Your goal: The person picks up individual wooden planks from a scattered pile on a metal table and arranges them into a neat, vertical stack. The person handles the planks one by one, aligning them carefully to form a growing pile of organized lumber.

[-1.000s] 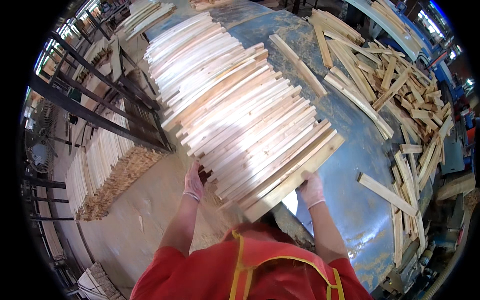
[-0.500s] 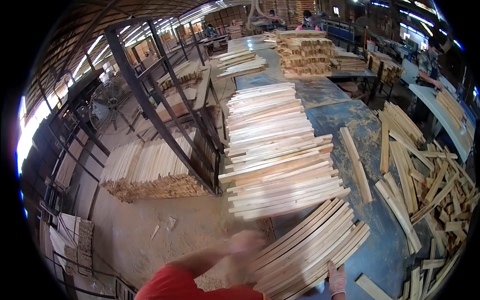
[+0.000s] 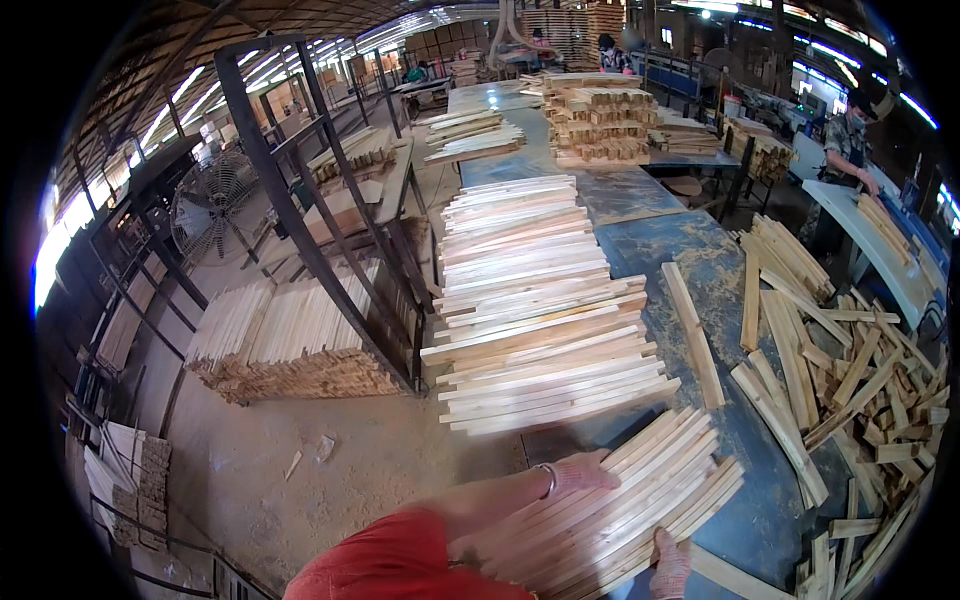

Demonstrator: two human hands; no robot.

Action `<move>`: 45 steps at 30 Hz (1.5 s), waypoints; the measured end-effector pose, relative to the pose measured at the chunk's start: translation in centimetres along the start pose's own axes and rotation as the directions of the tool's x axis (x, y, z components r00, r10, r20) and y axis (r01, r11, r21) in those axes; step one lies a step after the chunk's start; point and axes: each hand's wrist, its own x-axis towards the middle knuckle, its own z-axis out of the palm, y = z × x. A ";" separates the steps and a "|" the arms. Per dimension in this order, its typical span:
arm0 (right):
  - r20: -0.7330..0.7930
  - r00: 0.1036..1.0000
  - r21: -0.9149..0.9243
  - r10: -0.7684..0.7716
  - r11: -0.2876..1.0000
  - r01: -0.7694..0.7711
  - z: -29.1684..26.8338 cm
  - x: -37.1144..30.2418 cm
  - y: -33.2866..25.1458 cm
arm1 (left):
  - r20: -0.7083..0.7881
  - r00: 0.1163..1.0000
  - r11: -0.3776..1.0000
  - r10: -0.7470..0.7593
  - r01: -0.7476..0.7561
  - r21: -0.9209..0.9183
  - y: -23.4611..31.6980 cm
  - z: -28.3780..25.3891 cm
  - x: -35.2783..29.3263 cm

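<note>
A row of long wooden strips [image 3: 640, 480] lies side by side at the near end of the metal-topped table. My left hand [image 3: 582, 472], in a knitted glove, presses against the far side of this row, its fingers bent over the edge strips. At the near side, my gloved right hand [image 3: 670, 565] grips the edge of the same row, thumb up; its other fingers are partly hidden. Between the two hands the strips lie close together. Just beyond them a longer spread of pale wooden strips [image 3: 545, 300] covers the table's left side.
One loose strip [image 3: 692, 335] lies on the blue-grey table [image 3: 650, 250]. A heap of offcuts [image 3: 870, 390] fills the right side. Left stand a dark metal frame [image 3: 290, 190] and a stacked block of strips [image 3: 300, 340]. Another person [image 3: 845, 150] works at the far right.
My left hand has moved from beside the strips onto the row's far side. The near strips are closer together at the far side. My right hand stays at the near edge.
</note>
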 end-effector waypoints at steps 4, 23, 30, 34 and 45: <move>-0.054 0.868 0.016 -0.494 0.868 0.496 1.2 -3.6 -7.6 | -0.001 0.977 0.976 0.212 -0.211 0.049 12.3 -4.1 -5.4; -0.112 0.981 0.495 -0.155 0.848 0.191 11.5 -15.4 7.0 | 0.296 0.713 0.511 0.635 -0.676 0.531 -8.1 -9.6 -5.3; -0.100 0.933 -0.982 -0.346 0.186 -0.036 11.5 -13.2 13.9 | 0.438 0.876 -0.168 0.202 -0.410 0.897 -7.8 -11.2 -6.0; -0.073 0.986 -0.768 -0.152 0.639 0.042 10.2 -13.5 8.6 | 0.320 0.880 0.101 0.350 -0.375 0.921 -9.8 -12.5 -7.1; 0.402 0.911 0.310 -0.091 0.950 -0.041 11.3 -6.7 8.3 | -0.641 0.692 0.941 -0.332 0.197 -0.275 -27.1 -12.0 -19.4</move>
